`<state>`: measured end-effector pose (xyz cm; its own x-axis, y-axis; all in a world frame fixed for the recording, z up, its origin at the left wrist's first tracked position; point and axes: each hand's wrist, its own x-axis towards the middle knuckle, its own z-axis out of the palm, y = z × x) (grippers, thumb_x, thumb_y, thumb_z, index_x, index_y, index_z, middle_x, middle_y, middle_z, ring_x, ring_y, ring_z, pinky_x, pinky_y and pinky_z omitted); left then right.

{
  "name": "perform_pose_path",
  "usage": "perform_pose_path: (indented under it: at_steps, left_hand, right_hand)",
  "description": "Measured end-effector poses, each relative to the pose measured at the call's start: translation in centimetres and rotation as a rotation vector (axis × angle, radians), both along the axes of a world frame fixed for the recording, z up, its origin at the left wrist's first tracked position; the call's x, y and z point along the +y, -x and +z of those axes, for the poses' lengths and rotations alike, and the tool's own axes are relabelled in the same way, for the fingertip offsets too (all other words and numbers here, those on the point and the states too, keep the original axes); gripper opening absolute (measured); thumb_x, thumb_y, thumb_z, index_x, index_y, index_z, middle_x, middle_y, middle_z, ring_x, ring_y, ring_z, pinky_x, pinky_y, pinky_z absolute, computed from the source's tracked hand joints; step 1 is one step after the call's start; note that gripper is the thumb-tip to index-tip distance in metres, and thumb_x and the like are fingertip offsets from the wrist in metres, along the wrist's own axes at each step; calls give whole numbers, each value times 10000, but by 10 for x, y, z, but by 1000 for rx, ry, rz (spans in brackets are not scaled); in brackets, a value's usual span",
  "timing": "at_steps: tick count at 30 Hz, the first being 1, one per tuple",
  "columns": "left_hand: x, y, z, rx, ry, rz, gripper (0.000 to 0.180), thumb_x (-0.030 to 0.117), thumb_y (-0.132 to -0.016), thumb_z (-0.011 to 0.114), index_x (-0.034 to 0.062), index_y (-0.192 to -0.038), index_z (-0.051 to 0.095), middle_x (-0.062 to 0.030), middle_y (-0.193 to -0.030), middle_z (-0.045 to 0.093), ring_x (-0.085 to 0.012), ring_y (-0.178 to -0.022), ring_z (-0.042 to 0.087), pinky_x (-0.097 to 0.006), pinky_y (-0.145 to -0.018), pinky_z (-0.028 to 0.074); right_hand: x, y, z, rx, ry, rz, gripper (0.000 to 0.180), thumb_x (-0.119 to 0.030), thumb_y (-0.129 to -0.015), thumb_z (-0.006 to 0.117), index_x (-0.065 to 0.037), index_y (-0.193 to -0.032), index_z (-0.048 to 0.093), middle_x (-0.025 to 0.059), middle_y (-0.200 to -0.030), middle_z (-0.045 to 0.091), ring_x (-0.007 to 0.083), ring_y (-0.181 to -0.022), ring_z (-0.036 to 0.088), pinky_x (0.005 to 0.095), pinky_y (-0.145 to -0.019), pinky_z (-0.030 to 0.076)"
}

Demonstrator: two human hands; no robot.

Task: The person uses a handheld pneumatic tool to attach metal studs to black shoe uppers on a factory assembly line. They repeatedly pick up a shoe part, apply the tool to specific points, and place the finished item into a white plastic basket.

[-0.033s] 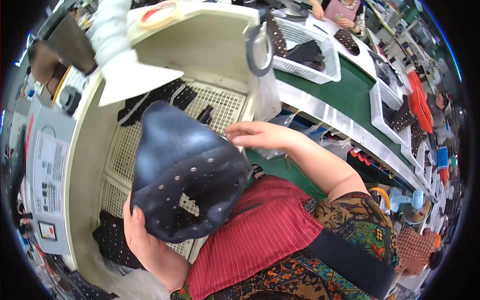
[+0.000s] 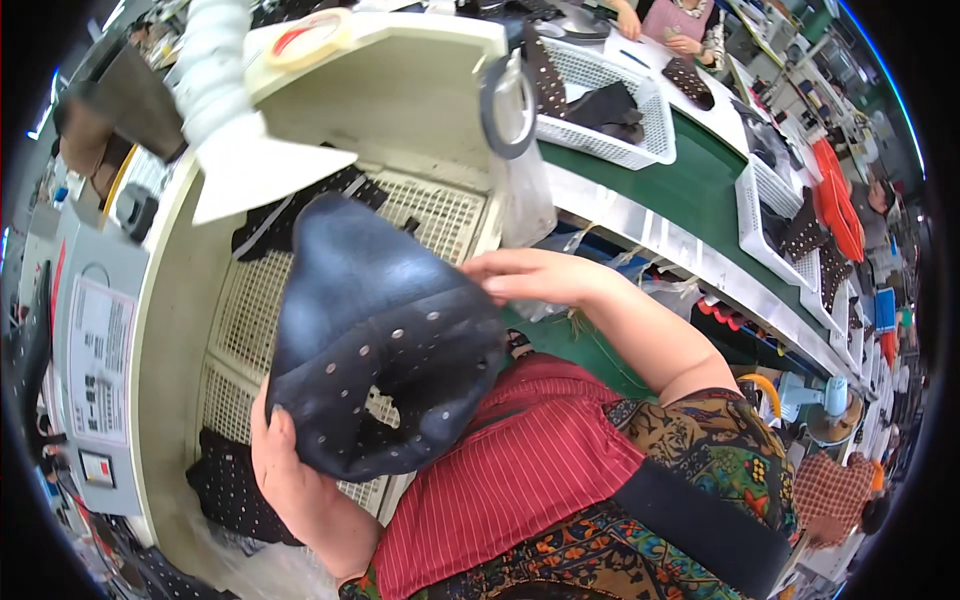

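A black leather boot upper, smooth and shiny on one side and dotted with small round holes, hangs over the slatted bed of a beige booth. Its rounded opening faces me, and some of the bed shows through it. My left hand grips its lower left edge, thumb on the near side and the other fingers mostly hidden behind. At the upper right edge, my right hand has its fingers stretched out, tips against or just beside the leather; contact is hard to tell.
The beige booth holds more dark dotted pieces. A white hose with a flared hood hangs over it, and a tape roll sits on its rim. To the right runs a green conveyor with white baskets; a co-worker sits beyond.
The boot upper has turned slightly and shifted a little right. My right hand has moved slightly right and down, its fingers now closer along the upper's edge. My left hand keeps its grip.
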<state>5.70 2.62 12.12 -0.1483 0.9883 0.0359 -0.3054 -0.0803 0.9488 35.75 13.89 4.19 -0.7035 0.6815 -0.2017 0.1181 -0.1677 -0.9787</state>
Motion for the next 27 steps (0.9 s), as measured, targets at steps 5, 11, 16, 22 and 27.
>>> perform_pose_path:
  at_steps: [5,11,16,22,27]
  left_hand:
    - [56,-93,23,-137,-13,-220,415,120,-953,371,-127,-1285,389,-247,-1220,529,-295,-1117,562,-379,-985,428]
    - [128,-209,19,-229,45,-409,378,110,-965,370,-86,-1285,412,-194,-1217,555,-244,-1097,576,-346,-956,454]
    - [181,-295,10,-149,40,-564,522,110,-942,483,-38,-1401,282,-174,-1316,468,-225,-1200,485,-330,-1007,400]
    - [181,-318,16,522,-156,-389,791,160,-837,663,69,-1465,191,-195,-1447,309,-339,-1310,364,-461,-1060,304]
    - [177,-300,36,843,-406,-39,663,120,-820,659,24,-1396,345,-183,-1405,382,-327,-1282,404,-415,-1048,326]
  right_hand:
    - [-39,-75,33,466,-52,-78,745,-416,-856,615,29,-1389,345,156,-1358,450,225,-1233,437,380,-1027,341]
    - [-41,-150,62,147,-83,-471,521,-2,-824,526,22,-1331,412,116,-1241,545,186,-1144,506,332,-988,394]
    - [-5,-214,55,253,-108,-824,431,37,-781,465,49,-1211,501,90,-1121,607,155,-1006,572,293,-898,451]
    - [57,-293,61,161,-200,-1005,398,38,-758,457,37,-1149,527,78,-1017,623,139,-861,605,271,-758,493]
    - [141,-340,52,146,-197,-1065,363,-12,-765,474,19,-1121,537,57,-921,618,133,-744,603,255,-624,505]
